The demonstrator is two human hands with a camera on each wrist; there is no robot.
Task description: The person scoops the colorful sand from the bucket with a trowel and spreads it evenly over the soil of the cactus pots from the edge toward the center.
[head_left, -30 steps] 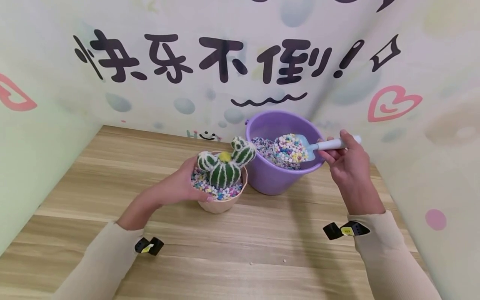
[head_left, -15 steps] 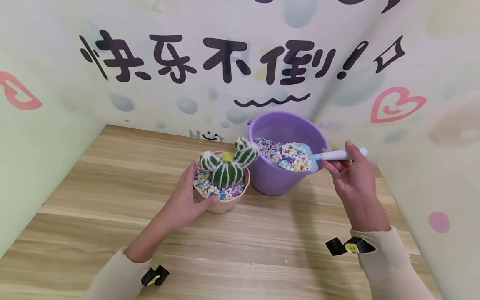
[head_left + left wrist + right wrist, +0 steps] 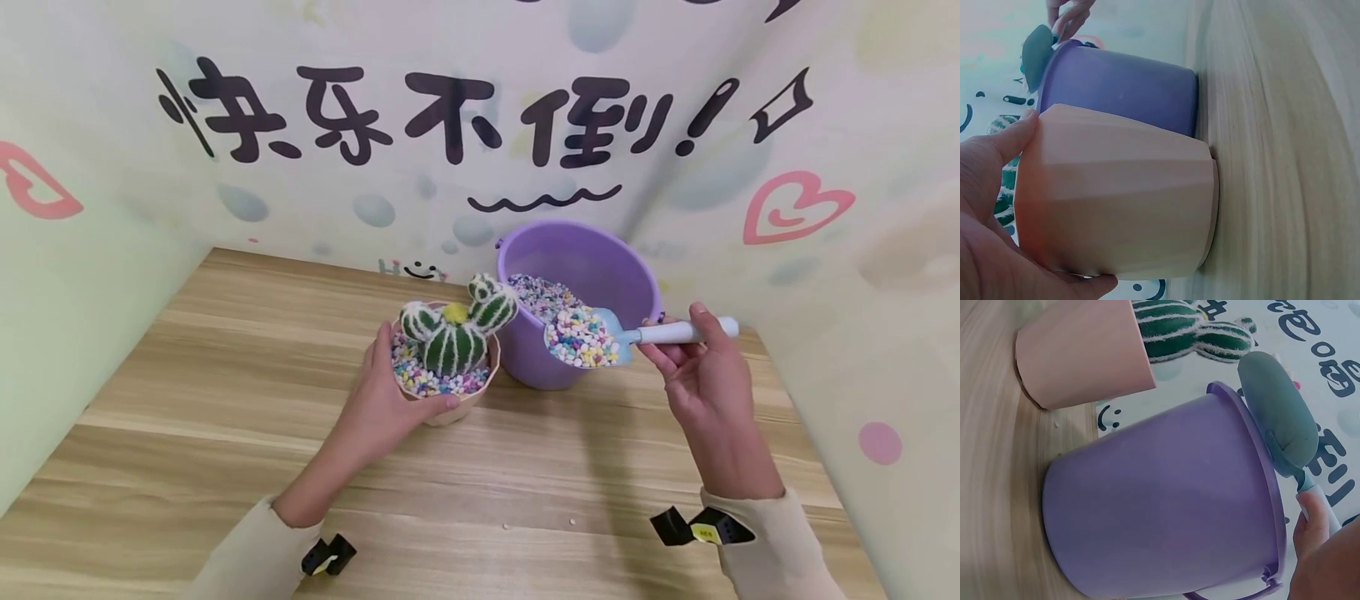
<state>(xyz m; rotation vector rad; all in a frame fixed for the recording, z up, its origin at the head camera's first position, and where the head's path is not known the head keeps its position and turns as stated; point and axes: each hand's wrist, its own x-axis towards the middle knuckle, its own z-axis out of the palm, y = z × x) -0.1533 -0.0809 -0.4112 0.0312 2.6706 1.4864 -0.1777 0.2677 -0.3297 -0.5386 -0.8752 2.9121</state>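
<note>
My left hand point(image 3: 382, 408) grips the rim of a pale peach flower pot point(image 3: 1116, 194), thumb at the front and fingers round the far left side. A green cactus with white woolly ridges and a yellow top point(image 3: 453, 350) stands in it among multicoloured pebbles point(image 3: 431, 383). My right hand point(image 3: 708, 383) holds a light blue trowel point(image 3: 1279, 406) by its whitish handle, palm up. Its blade carries a heap of coloured pebbles point(image 3: 581, 337) over the near rim of a purple bucket point(image 3: 1166, 500). More pebbles point(image 3: 536, 296) lie inside the bucket.
Pot and bucket stand close together on a wood-grain table point(image 3: 225, 383), the bucket near the printed backdrop point(image 3: 337, 200). A purple bail handle point(image 3: 1266, 589) hangs off the bucket's side. Two stray pebbles point(image 3: 572, 522) lie on the table in front.
The loaded trowel has come from inside the bucket toward me and over its near rim. My left thumb has slid rightward along the pot's front; the pot itself has hardly moved.
</note>
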